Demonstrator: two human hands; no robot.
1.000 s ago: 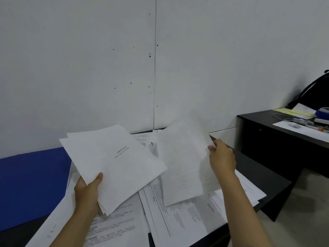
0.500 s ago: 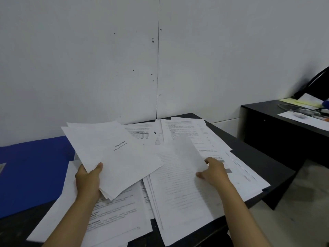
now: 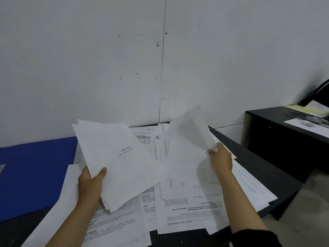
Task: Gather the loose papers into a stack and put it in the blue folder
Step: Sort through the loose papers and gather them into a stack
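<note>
Dim, even, cool indoor light. Soft shadows under papers. Motion blur on lifted sheet (image 3: 191,145) in right hand (image 3: 220,157). Wide-angle bending at frame edges. No glare.

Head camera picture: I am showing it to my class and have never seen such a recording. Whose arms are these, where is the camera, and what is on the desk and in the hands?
No machine here: a person wears a camera on the head, looking forward and down, so both arms reach in from the bottom. The left hand grips a stack of papers raised off the desk. The right hand pinches a single sheet, lifted and blurred. More loose papers lie spread over the black desk. A blue folder lies flat on the left. A second desk stands to the right.
</note>
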